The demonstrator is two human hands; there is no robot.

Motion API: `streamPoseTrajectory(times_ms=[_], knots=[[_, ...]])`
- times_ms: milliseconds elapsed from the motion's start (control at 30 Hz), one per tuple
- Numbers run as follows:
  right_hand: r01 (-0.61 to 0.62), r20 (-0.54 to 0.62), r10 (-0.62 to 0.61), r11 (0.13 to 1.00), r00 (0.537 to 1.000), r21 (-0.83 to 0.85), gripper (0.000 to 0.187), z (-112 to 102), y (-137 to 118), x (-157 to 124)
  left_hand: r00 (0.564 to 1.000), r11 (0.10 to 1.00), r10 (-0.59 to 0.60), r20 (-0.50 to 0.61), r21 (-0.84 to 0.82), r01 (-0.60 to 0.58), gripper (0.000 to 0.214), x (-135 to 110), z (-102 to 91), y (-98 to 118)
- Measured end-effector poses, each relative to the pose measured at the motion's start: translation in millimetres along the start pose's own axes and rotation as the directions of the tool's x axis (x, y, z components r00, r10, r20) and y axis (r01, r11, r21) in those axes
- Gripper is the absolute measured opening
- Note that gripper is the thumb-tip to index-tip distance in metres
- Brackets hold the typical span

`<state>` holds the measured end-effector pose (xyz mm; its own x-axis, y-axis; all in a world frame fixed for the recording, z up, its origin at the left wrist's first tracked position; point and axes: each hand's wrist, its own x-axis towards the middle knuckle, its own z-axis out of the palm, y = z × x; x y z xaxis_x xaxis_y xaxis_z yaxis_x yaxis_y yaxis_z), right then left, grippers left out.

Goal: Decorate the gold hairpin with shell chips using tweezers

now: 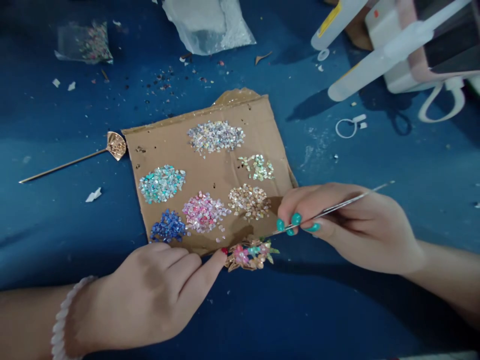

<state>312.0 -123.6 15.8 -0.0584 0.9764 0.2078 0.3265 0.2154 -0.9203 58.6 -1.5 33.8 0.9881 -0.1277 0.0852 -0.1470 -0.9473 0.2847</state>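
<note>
My left hand [157, 290] lies at the lower left with fingers curled, its forefinger tip pressing against a small gold ornament [250, 254] set with pink and teal pieces. My right hand [348, 227] pinches thin metal tweezers [337, 207], whose tip meets the ornament's top right. Just beyond lies a cardboard sheet [176, 145] bearing several little heaps of coloured chips: silver [216, 136], pale green [258, 167], teal [162, 183], pink [204, 211], gold [249, 201] and blue [168, 226].
A gold fan-headed hairpin [112, 146] lies left of the cardboard on the blue cloth [375, 160]. Clear plastic bags [210, 25] sit at the back, a smaller bag of chips [86, 44] far left. White glue tubes [378, 65] and a pink-white device [420, 45] crowd the back right.
</note>
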Motion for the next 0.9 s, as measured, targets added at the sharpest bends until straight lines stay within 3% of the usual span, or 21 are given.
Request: streamPoseTrajectory(times_ms=[233, 433, 600, 800, 900], knots=[[-0.001, 0.017, 0.001, 1.0, 1.0, -0.015, 0.014, 0.5, -1.0, 2.8, 1.0, 1.0, 0.014, 0.023, 0.003, -0.014, 0.04, 0.4, -0.7, 0.3], [0.078, -0.01, -0.079, 0.994, 0.997, -0.076, 0.021, 1.3, 0.9, 3.1, 0.998, 1.0, 0.029, 0.06, 0.006, -0.029, 0.039, 1.0, -2.1, -1.0], [0.057, 0.005, -0.057, 0.994, 0.998, -0.09, 0.023, 0.3, 0.2, 3.6, 0.999, 0.999, 0.031, 0.023, 0.023, -0.032, 0.039, 0.2, -2.6, 0.5], [0.076, 0.026, -0.074, 0.993, 0.997, -0.087, 0.019, -0.6, 0.3, 3.7, 0.991, 0.998, 0.062, 0.116, -0.003, -0.062, 0.041, -5.1, -2.0, -1.9], [0.093, 0.025, -0.091, 0.992, 0.996, -0.089, 0.02, -0.4, -0.4, 3.5, 0.993, 0.998, 0.057, 0.106, -0.011, -0.056, 0.04, -3.3, -3.6, -3.0]])
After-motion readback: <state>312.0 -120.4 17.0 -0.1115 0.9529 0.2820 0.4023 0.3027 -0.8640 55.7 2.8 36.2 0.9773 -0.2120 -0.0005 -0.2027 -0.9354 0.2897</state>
